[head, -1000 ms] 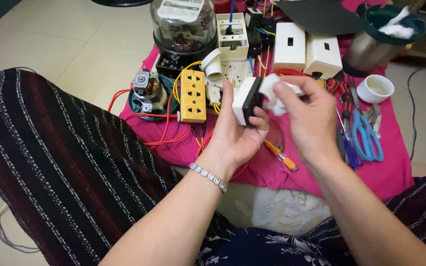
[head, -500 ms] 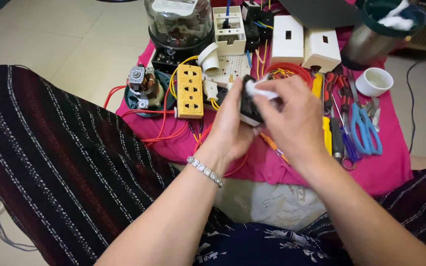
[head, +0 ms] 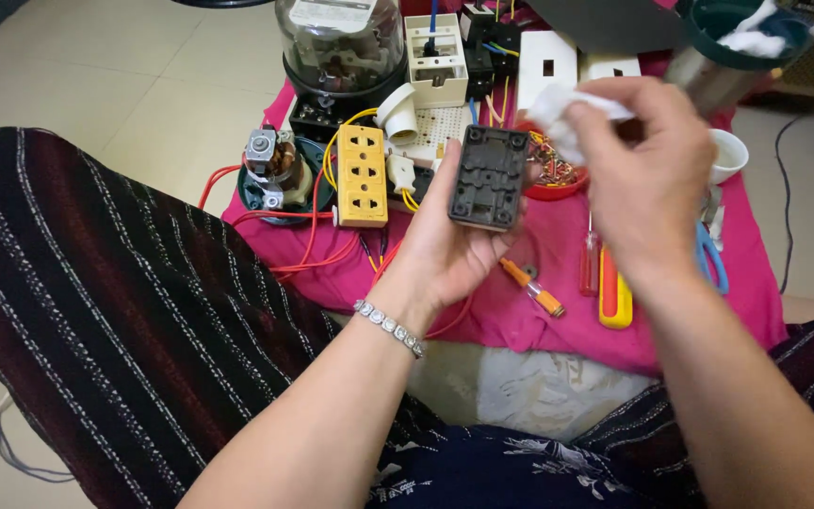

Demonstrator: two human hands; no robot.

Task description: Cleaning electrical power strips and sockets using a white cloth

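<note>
Pink cloth (head: 671, 320) covers the floor across the middle and upper right of the frame, and on it lie most of the things we see; our dark striped trouser leg (head: 115, 311) fills the left and lower left. At the top centre stands a glass-domed meter (head: 339, 42) on a black base, with a white box (head: 436, 52) just to its right and a white switch plate (head: 546, 64) beyond that. Our left hand (head: 449, 250) rises in the centre of the frame, its grip closed around the lower part of a black rectangular block (head: 489, 177), which is held upright above the cloth with its ribbed back face turned to us. Our right hand (head: 647, 179) is at the upper right of centre, just beside the block but not touching it, its grip pinched shut on a crumpled white wipe (head: 558, 111). Left of the block lies a yellow socket strip (head: 362, 174) with yellow wires, and further left a small motor-like part (head: 270, 160) on a dark green base, with red wire (head: 303, 254) looping below them. Lower right of centre lie a yellow-handled screwdriver (head: 614, 297), a red-handled one (head: 589, 269) touching its side, and a small orange tester (head: 534, 287). A silver bracelet (head: 388, 325) circles our left wrist.
</note>
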